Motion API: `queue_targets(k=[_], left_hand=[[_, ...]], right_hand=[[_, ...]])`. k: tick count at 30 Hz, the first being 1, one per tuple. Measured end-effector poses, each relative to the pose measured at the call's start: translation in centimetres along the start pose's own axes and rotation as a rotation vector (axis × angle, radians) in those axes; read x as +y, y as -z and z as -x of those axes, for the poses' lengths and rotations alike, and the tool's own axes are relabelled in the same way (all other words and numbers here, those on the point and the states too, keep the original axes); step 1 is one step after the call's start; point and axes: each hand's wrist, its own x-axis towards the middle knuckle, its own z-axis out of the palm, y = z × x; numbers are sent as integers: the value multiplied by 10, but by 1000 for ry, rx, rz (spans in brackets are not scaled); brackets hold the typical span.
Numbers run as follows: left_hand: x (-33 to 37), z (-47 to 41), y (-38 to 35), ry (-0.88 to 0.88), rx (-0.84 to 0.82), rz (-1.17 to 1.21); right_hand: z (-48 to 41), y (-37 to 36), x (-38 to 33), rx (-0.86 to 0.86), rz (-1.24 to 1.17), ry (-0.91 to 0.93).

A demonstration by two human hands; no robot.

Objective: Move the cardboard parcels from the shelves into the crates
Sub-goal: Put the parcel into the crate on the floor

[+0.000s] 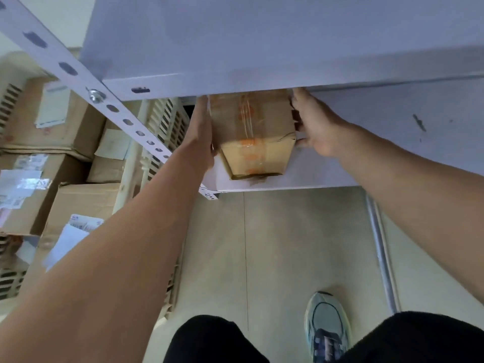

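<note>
taped cardboard parcel [252,132] on lower shelf [340,174] | left hand [203,132] fingers [201,108] flat on its side, right hand [318,127] fingers [301,100] gripping opposite side | advice: squeeze evenly, draw out level, clear of upper shelf [262,74]

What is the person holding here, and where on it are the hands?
A taped cardboard parcel on the shelf: the left hand presses its left side, the right hand grips its right side.

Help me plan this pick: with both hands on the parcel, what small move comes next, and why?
Probably slide the parcel toward the body, off the lower shelf: the left hand and right hand are on its two sides, and the upper shelf hangs close above it, leaving little room to lift.
</note>
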Motion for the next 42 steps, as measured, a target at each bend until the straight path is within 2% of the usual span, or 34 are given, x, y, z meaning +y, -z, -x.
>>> queue_targets(k=[3, 6, 12, 21, 24, 30, 35, 42], left_hand=[[-9, -5, 3, -49, -83, 3], [-20, 5, 6, -175, -150, 61], [-44, 22, 8, -306, -142, 132], [-93, 34, 1, -234, -153, 181], [-104, 38, 3, -165, -171, 119], [-83, 37, 2, -71, -212, 28], [-63, 39, 8, -178, -217, 47], [-63, 33, 20, -225, -231, 84]], right_hand=[[0, 5, 8, -30, -1, 75], [10, 9, 14, -8, -68, 155], [33, 10, 48, 38, -143, 356], [42, 11, 108, 54, -122, 259], [45, 8, 116, 65, -124, 213], [41, 9, 102, 81, -166, 162], [45, 12, 89, 100, -249, 195], [41, 1, 83, 102, -245, 269]])
